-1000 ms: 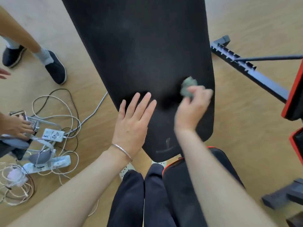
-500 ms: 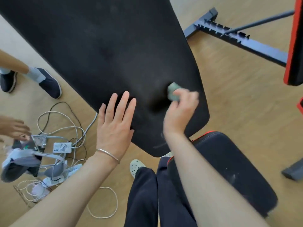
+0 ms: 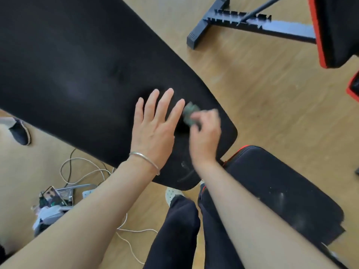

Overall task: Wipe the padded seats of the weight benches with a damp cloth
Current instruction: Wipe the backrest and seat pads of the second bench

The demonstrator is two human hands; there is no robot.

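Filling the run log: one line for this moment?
left hand: flat on bench pad | right hand: rubbing cloth on pad | phase: wiping

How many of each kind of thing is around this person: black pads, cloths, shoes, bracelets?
Black bench pads: 3, the large pad, the seat pad, and the red-edged pad
Cloths: 1, the grey-green cloth, gripped in the right hand
Shoes: 2, a dark shoe and a white shoe
Bracelets: 1, the bracelet
Total: 7
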